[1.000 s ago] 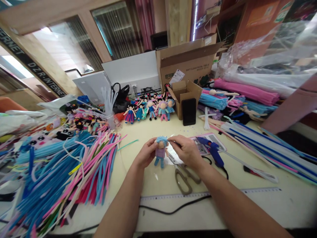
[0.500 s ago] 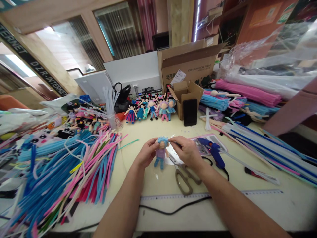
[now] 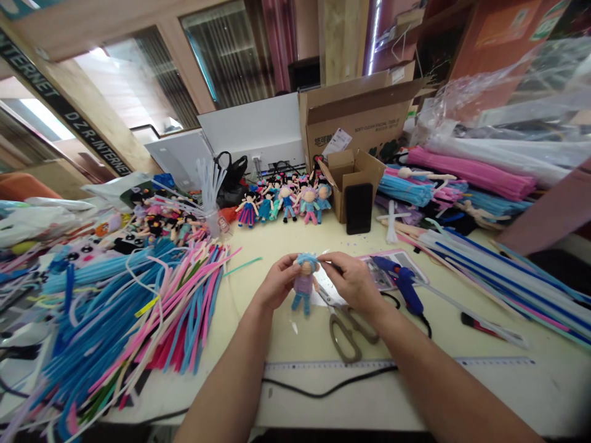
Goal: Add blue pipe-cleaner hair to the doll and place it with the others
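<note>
A small fuzzy doll [image 3: 303,284] with blue curly hair, a lilac top and blue legs is upright above the table. My left hand [image 3: 279,282] grips it at the side of its head. Close by the other side of the head, the fingers of my right hand [image 3: 353,282] are pinched together; a dark bit shows at them, too small to name. Below my right hand lie scissors [image 3: 344,344] with grey-brown handles, their blades pointing toward the doll. Beyond that hand rests a blue glue gun [image 3: 406,289].
Bundles of coloured pipe cleaners [image 3: 184,314] cover the left side, with more pipe cleaners [image 3: 489,264] at right. Finished dolls [image 3: 286,203] stand at the back beside a small cardboard box [image 3: 346,175] and a black phone [image 3: 359,209]. A ruler [image 3: 318,365] and cable [image 3: 323,394] lie in front.
The whole view has shifted slightly, so things appear a little further right. Both hands keep their places at the doll's head, and the doll is held as before.
</note>
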Action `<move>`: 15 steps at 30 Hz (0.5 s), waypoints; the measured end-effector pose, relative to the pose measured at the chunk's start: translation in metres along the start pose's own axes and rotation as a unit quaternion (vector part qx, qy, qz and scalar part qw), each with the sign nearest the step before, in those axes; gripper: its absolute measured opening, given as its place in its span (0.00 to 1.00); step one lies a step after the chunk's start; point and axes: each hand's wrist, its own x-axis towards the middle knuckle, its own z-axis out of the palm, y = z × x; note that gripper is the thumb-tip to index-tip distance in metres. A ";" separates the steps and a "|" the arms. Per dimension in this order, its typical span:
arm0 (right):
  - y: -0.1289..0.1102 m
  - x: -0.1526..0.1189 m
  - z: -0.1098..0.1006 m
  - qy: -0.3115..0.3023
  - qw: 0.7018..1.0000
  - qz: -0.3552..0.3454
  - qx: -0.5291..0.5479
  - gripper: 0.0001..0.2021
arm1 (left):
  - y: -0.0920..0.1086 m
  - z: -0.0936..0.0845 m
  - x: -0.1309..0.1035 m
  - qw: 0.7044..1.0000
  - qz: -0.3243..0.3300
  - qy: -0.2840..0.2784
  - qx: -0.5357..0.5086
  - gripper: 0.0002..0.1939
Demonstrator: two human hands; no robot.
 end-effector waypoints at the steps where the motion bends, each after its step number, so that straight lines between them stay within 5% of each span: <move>1: -0.001 0.000 -0.001 0.002 1.000 0.007 0.000 0.09 | 0.000 0.000 0.000 1.000 0.001 0.000 0.002 0.22; 8: -0.005 0.000 -0.006 0.009 0.996 0.091 0.014 0.09 | 0.001 0.000 0.000 1.000 -0.001 0.000 -0.004 0.23; 12: -0.003 0.002 -0.004 -0.002 0.979 0.149 0.138 0.06 | 0.002 0.000 0.000 1.000 -0.003 0.008 -0.009 0.23; 15: -0.001 0.005 -0.003 -0.019 0.936 0.222 0.272 0.10 | 0.002 -0.001 0.000 1.000 -0.003 0.010 -0.012 0.23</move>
